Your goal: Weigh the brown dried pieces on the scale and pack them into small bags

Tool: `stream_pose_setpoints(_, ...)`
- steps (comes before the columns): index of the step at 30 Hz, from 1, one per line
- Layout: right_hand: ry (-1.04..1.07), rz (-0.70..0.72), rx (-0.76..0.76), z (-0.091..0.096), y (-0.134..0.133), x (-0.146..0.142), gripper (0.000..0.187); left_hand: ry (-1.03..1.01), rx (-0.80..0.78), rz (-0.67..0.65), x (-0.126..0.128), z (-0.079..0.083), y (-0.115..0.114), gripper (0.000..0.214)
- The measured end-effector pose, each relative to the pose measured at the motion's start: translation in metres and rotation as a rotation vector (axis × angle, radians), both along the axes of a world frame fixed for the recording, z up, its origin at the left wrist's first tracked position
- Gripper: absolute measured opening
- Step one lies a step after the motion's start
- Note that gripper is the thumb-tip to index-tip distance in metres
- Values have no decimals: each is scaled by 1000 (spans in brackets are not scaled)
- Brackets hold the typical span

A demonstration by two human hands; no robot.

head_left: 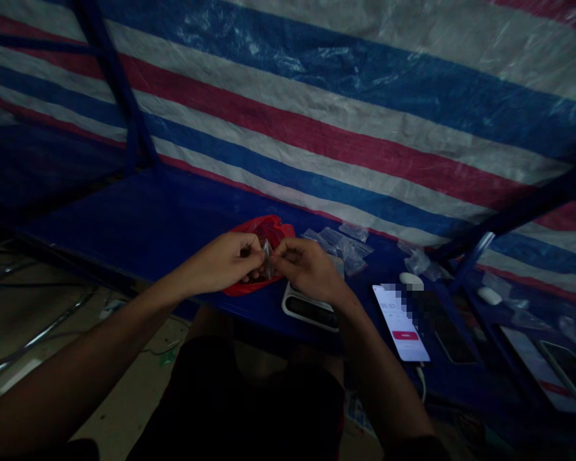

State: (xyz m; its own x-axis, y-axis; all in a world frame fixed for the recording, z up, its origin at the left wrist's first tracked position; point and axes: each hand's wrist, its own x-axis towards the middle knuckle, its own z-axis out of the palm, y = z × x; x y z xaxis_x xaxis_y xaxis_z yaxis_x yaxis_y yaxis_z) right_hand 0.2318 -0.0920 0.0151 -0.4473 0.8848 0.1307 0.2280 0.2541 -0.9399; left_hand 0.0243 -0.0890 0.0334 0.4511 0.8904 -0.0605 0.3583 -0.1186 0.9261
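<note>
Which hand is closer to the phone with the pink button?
The right hand is nearer, just left of the phone. The left hand is farther left, over the red plastic bag.

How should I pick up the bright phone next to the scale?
Come from above and pinch the phone by its two long edges, keeping your fingers off the lit screen. It seems to lie flat on the blue tabletop, so those edges are probably the easiest part to hold. Stay away from the bottom end, where the white cable comes out.
</note>
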Motion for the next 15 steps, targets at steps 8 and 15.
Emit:
stream_pose_setpoints(8,-201,-244,216,8,1,1,15,401,246,146,-4,16,-9,15)
stream_pose_setpoints(15,-144,-206,191,6,6,-4,8,242,655,121,-2,-14,-15,71)
